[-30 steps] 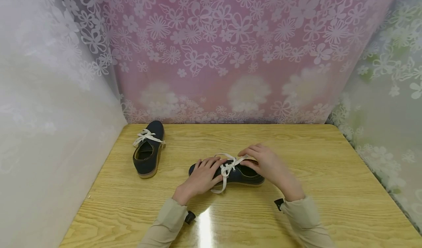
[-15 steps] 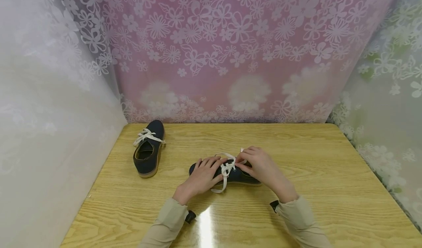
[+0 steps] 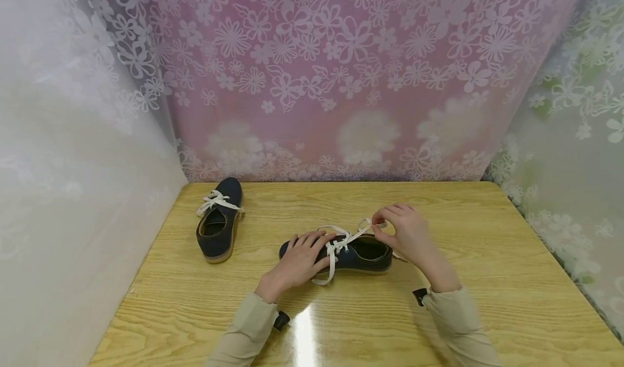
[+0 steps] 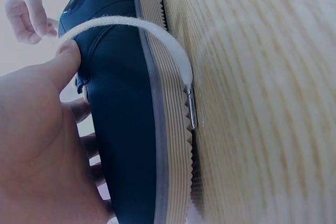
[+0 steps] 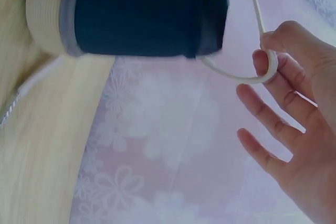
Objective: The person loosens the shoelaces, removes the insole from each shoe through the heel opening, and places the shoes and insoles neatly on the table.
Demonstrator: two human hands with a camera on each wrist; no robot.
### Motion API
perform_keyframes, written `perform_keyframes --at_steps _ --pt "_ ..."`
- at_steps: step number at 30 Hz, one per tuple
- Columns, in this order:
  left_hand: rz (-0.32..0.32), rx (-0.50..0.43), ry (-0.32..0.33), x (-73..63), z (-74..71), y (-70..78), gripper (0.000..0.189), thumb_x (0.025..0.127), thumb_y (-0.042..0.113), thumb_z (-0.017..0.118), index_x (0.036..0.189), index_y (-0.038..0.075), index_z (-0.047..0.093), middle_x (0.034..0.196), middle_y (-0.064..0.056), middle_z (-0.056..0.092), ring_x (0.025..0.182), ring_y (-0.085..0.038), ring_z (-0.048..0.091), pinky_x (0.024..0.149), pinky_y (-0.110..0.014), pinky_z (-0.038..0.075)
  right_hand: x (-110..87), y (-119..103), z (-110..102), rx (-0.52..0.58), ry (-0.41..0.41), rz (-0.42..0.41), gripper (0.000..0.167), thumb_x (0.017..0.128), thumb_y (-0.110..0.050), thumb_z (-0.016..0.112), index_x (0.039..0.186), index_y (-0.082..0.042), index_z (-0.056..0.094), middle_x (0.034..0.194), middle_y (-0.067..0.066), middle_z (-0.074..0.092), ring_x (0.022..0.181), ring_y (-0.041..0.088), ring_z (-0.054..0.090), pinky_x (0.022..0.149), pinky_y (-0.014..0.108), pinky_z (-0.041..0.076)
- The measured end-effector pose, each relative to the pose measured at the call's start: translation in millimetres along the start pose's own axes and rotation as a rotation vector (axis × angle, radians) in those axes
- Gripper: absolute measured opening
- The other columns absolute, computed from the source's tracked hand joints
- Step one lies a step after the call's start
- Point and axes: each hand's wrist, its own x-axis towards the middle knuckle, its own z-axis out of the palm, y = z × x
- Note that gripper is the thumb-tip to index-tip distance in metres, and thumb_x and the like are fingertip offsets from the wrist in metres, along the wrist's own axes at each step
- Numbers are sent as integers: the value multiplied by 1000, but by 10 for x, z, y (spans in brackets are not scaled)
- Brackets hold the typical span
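Note:
A dark blue shoe (image 3: 361, 261) with white laces (image 3: 335, 246) lies sideways on the table, toe to the left. My left hand (image 3: 294, 264) holds it down from above, fingers across the toe area and thumb on the near side. Beside that thumb one lace end hangs over the sole; its metal tip (image 4: 191, 108) touches the table in the left wrist view. Above the far side of the shoe opening, my right hand (image 3: 407, 237) pinches another lace stretch between thumb and index finger. This lace bends into a loop (image 5: 236, 78) beside the heel (image 5: 136, 14) in the right wrist view.
A matching dark blue shoe (image 3: 219, 231), its white laces tied in a bow, stands at the table's left back. The wooden table (image 3: 487, 280) has flower-patterned curtains (image 3: 312, 85) behind it and at its sides.
My right hand came in close to the knot, then drew back right and away, pulling the lace taut from the shoe. The left hand and both shoes stay about where they were.

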Motion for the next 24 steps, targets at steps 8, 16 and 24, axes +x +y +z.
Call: perform_keyframes --at_steps 8,16,24 --pt "-5 4 4 9 16 -6 58 107 45 46 160 24 32 163 -7 32 149 -30 31 121 -62 20 -12 -9 -47 51 -255 99 20 86 -19 82 101 -16 69 89 -6 69 83 19 65 69 39 53" --pt "-8 2 1 11 16 -9 58 107 46 45 160 24 33 163 -7 32 149 -30 31 120 -62 21 29 -179 124 125 -314 20 27 86 -30 83 108 -18 73 96 -5 71 92 20 67 82 42 57" --pt "-1 -7 2 12 7 -11 58 107 47 44 160 24 33 163 -8 32 149 -31 31 120 -62 22 24 -270 265 72 -189 -41 25 80 -31 87 95 -18 72 89 -5 69 90 20 64 92 46 54"
